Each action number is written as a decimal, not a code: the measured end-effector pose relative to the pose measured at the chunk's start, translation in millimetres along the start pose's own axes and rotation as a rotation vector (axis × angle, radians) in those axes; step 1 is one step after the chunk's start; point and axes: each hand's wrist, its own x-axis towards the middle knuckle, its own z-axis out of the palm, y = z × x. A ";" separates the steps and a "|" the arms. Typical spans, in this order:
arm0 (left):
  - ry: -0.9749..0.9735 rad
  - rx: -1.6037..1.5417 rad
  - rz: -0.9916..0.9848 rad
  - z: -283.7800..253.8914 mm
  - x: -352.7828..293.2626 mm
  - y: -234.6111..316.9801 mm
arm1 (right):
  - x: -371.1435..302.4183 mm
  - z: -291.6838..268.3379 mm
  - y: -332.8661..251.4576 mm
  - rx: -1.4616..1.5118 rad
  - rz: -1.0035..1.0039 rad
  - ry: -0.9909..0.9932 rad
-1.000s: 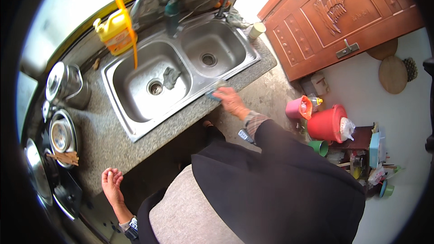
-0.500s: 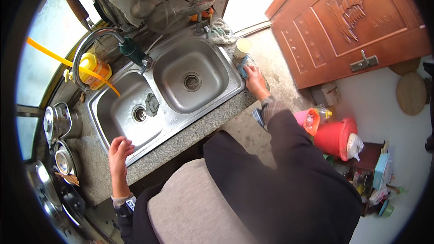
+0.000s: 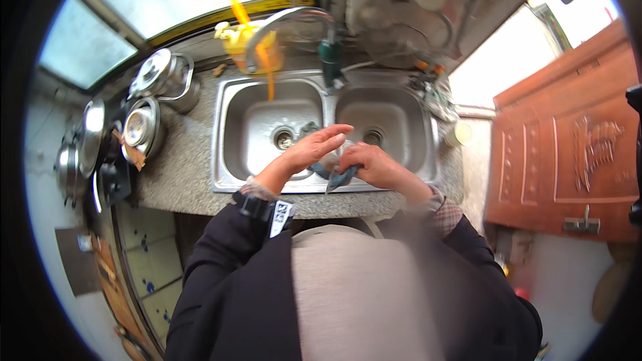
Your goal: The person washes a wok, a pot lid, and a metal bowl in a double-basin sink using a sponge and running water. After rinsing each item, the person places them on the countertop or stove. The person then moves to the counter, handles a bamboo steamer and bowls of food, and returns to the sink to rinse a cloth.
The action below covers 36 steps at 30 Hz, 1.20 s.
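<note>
My right hand (image 3: 374,166) is closed on a blue-grey cloth (image 3: 342,178), which bunches and hangs at the front rim of the double steel sink (image 3: 267,190). Beside it, my left hand (image 3: 309,150) reaches over the left basin with its fingers stretched out. Its fingertips come close to the cloth and to my right hand; whether they touch, I cannot tell. A dark grey rag (image 3: 309,128) lies in the left basin by the divider, partly hidden behind my left hand. The green-bodied faucet (image 3: 330,60) stands behind the divider.
A yellow jug (image 3: 251,47) stands behind the left basin, with an orange-yellow tube (image 3: 270,83) hanging over it. Steel pots (image 3: 164,73) and a bowl stack (image 3: 142,127) are on the left counter. A pale paper cup (image 3: 459,134) stands right of the sink, near the brown door (image 3: 535,180).
My right hand has brought the cloth from the counter right of the sink to its front middle. My left hand has moved in beside it. The view has turned and shifted left.
</note>
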 end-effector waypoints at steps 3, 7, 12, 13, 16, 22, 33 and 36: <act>0.040 -0.625 -0.298 -23.6 -19.8 -16.1 | 66.0 20.6 -18.4 0.140 -0.054 0.150; 0.126 -0.918 -0.209 -47.5 -58.4 -40.7 | 111.3 56.4 -22.1 0.054 -0.055 0.363; 0.435 -1.132 -0.190 -42.6 -74.2 -74.7 | 131.2 94.9 -12.2 -0.417 -0.396 0.298; 0.487 -1.177 -0.135 -39.1 -77.2 -77.6 | 130.7 99.2 -10.5 -0.435 -0.338 0.259; 0.540 -1.349 -0.331 -31.7 -82.9 -80.4 | 133.6 120.0 -8.6 -0.295 -0.204 0.310; 0.436 -1.330 -0.004 -60.0 -87.3 -87.3 | 134.3 123.3 -22.5 0.791 0.169 -0.012; 0.188 -0.400 -0.331 -117.0 -71.3 -77.6 | 191.4 106.6 0.8 -0.528 -0.530 -0.179; 0.256 -0.257 -0.406 -118.9 -69.7 -69.6 | 200.0 103.9 12.5 -0.596 -0.538 -0.204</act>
